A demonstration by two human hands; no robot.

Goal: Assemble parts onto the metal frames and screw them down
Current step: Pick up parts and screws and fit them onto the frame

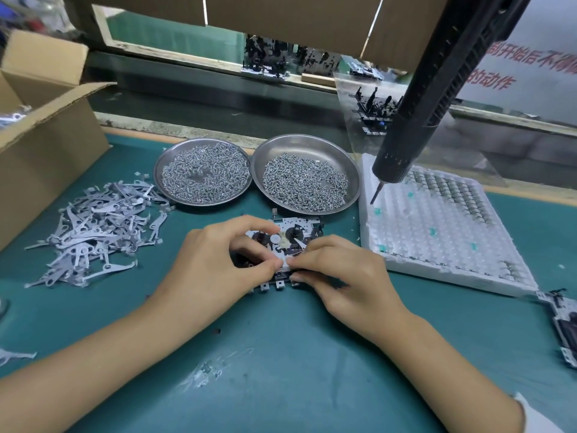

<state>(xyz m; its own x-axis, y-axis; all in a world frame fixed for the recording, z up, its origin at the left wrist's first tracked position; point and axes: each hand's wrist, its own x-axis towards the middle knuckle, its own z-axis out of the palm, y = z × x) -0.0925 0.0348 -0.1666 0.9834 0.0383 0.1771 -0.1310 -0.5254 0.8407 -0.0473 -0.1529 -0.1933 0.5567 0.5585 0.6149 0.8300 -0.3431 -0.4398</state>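
Frame (290,242) lies flat on the green mat (281,354) at centre, and we work it with both hands. Our left hand (215,264) curls over its 9 o'clock side, fingers bent onto the parts. Our right hand (340,276) pinches a small piece at its 6 o'clock edge against the left thumb. Two screw dishes (203,171) (307,175) sit at 12 o'clock. Levers (93,229) pile at 9 o'clock, before a box (46,145). A white tray (437,232) lies at 3 o'clock, a screwdriver (437,79) hanging above it.
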